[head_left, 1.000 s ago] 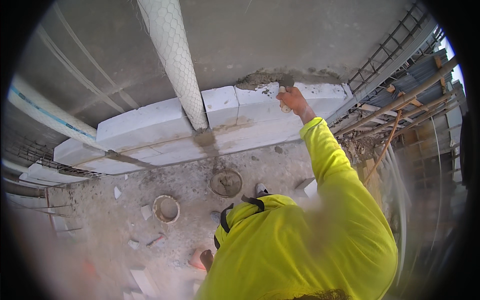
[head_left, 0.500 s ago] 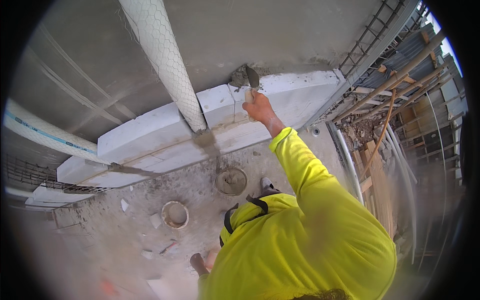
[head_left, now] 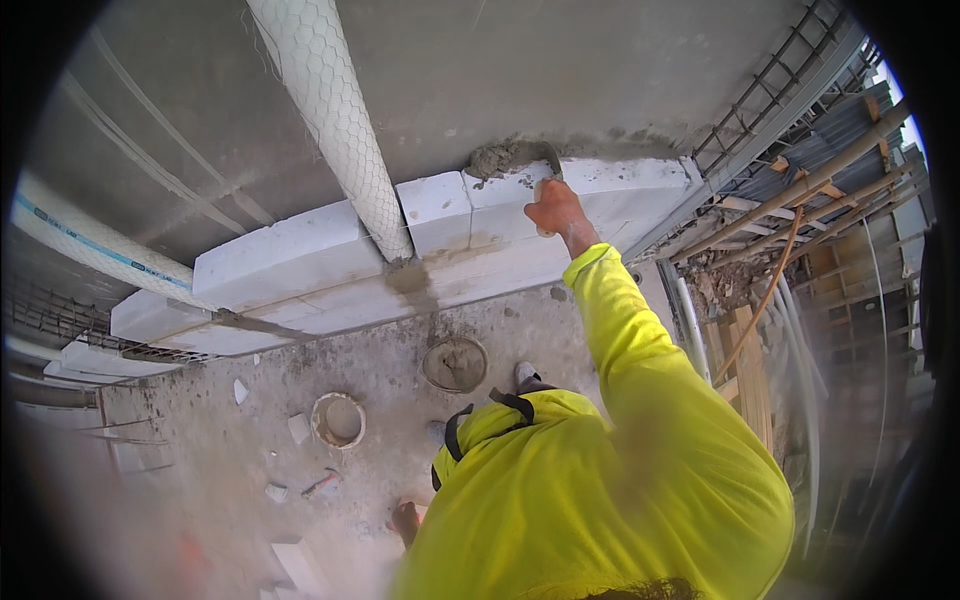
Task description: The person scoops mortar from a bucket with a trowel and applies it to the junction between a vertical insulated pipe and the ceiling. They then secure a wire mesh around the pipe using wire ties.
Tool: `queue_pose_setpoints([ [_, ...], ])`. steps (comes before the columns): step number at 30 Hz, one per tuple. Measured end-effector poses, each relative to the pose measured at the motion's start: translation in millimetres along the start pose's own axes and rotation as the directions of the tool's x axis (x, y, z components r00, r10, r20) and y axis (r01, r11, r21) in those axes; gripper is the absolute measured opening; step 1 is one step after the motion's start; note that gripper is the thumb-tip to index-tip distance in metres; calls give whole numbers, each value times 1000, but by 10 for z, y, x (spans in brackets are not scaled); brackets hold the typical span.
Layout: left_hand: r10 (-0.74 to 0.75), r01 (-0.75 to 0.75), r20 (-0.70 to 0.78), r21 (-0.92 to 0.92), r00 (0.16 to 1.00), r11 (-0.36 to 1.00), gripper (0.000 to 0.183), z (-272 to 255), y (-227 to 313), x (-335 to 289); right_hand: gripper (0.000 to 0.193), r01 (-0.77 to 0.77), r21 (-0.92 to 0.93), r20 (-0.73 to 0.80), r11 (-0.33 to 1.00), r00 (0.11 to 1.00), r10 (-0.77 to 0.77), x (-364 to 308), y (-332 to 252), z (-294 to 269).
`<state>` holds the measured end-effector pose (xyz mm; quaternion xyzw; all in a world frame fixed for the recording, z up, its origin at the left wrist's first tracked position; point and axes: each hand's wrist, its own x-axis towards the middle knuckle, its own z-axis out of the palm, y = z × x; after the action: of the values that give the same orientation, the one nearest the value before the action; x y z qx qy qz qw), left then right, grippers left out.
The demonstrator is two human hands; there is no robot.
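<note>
At the top of a low white block wall [head_left: 625, 176], my right hand [head_left: 562, 212] is closed round the handle of a trowel [head_left: 549, 158]. The trowel blade rests at the back of the block tops, against the grey wall behind. Grey mortar [head_left: 493, 160] lies heaped on the blocks just left of the blade. My left hand [head_left: 405, 521] hangs low beside my body, in shadow, near a pinkish-orange patch; its fingers are too unclear to read.
Two round buckets stand on the floor: one of mortar [head_left: 456, 364], one with pale grey contents [head_left: 339, 420]. A mesh-wrapped white pipe [head_left: 335, 105] rises through the blocks. A hammer-like tool [head_left: 321, 483] lies on the floor. Timber planks [head_left: 750, 375] and rebar [head_left: 770, 75] are at right.
My right hand and the trowel have moved right along the block tops. The blade is now turned against the wall, and the mortar heap sits to its left.
</note>
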<state>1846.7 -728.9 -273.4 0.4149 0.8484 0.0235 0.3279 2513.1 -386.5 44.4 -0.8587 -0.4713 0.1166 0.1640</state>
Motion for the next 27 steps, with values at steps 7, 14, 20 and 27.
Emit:
queue_pose_setpoints([
  [7,87,-92,70,75,994,993,33,-190,-109,261,59,189,164,42,968,979,-198,-277,-946,422],
  [14,-72,58,-48,-258,996,964,30,132,-673,-170,67,501,97,-119,860,864,-490,-488,237,179],
  [20,-229,274,176,-299,957,914,27,441,-892,-343,63,716,3,126,698,692,-710,-265,257,-211],
  [27,-221,236,84,-391,972,889,31,398,-516,-222,66,617,-154,117,772,787,-605,97,121,-289],
])
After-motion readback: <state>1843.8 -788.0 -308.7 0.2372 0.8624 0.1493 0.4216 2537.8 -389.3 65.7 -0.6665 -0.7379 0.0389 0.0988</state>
